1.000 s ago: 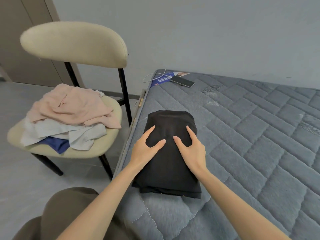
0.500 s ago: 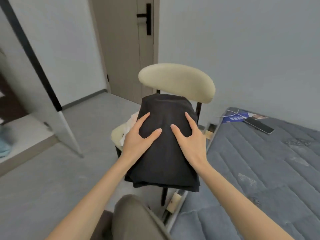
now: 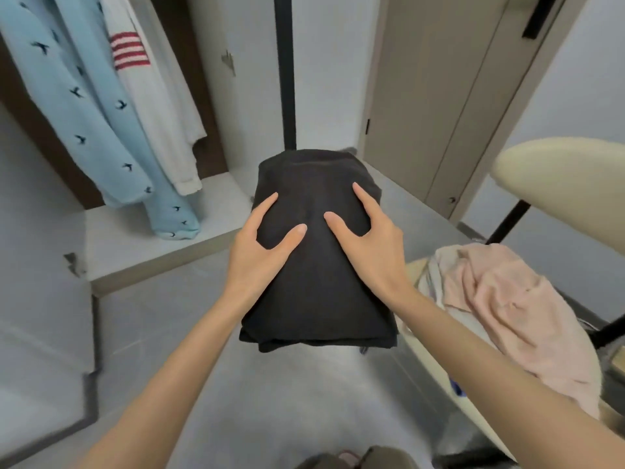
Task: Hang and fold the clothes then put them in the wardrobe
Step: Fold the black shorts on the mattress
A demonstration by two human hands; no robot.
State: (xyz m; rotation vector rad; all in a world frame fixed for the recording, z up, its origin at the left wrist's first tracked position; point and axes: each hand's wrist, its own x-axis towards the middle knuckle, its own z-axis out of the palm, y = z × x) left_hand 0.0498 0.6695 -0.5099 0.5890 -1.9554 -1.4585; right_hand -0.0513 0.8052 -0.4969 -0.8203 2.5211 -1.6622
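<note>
Putting-away step I reckon: left hand (image 3: 260, 255) and right hand (image 3: 373, 245) both grip the folded black garment (image 3: 321, 292), thumbs on top. Next it probably needs setting flat on the wardrobe shelf (image 3: 135, 252), far left

- A chair (image 3: 558, 174) stands at the right, with a cream padded backrest and seat on black metal legs.
- A beige door (image 3: 422, 96) stands shut ahead, with a black handle (image 3: 538, 15) high on its right side.
- A grey floor (image 3: 287, 401) stretches below.
- A pale grey wall (image 3: 575, 106) rises behind the chair.
</note>
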